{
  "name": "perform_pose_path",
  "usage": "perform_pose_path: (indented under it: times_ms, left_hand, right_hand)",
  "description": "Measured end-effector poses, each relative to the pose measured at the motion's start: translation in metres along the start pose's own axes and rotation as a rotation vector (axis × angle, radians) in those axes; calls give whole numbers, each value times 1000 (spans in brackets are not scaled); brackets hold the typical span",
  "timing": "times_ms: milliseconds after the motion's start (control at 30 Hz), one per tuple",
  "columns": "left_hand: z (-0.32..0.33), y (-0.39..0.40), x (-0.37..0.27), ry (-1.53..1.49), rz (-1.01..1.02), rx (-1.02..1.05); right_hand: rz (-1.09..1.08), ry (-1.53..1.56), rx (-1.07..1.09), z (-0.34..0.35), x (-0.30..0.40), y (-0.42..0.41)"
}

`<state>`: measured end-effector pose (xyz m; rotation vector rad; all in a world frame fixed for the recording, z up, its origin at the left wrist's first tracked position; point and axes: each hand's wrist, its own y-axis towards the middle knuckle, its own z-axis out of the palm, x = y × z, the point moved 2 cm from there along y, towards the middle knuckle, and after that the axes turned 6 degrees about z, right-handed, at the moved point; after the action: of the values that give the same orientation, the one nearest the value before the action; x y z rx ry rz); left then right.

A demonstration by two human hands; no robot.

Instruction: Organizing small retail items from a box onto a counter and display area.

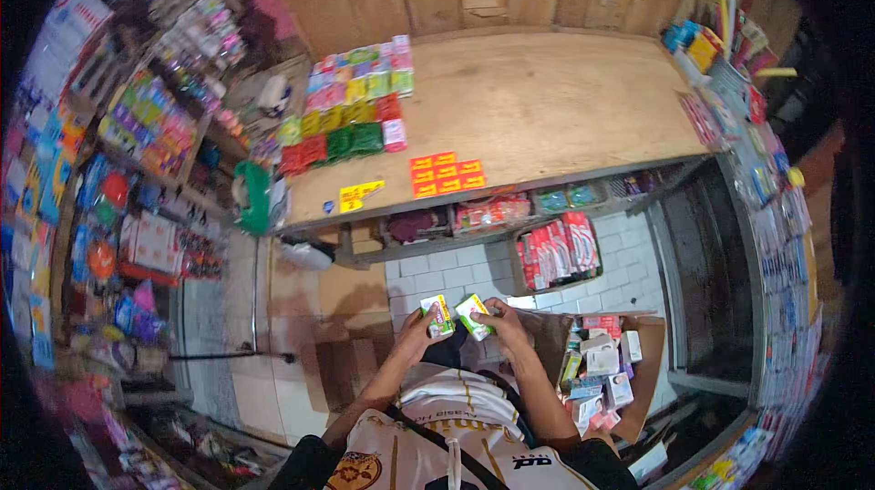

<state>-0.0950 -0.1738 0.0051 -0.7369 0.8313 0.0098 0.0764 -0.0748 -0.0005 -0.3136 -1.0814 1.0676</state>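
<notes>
My left hand [413, 337] is shut on a small green, white and yellow carton [437, 319], its thumb across the front. A second small carton [472, 315] in similar colours is gripped by my right hand [507, 331]. The two cartons are held side by side in front of my body, tilted away from each other, with a narrow gap between them. To the right of my right forearm stands an open cardboard box [649, 367]. Several small product boxes [601, 360] lie jumbled inside it, many of them white.
Ahead is a wooden counter [547, 100] with rows of colourful packets [355, 100] and red-orange stickers or cards [448, 175]. Below it, a bin of red and white packs [559, 251] rests on the tiled floor [444, 271]. Stocked shelves [150, 121] stand left; goods line the right.
</notes>
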Motion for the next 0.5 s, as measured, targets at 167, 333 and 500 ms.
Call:
perform_pose_path:
  times_ms: [167, 333, 500]
  left_hand:
    - [-57, -27, 14, -114, 43, -74]
    - [-68, -22, 2, -10, 95, -28]
    - [-82, -7, -27, 41, 114, 13]
  right_hand:
    - [107, -50, 46, 34, -39, 12]
    - [154, -201, 158, 56, -35, 22]
    - [168, -213, 198, 90, -25, 44]
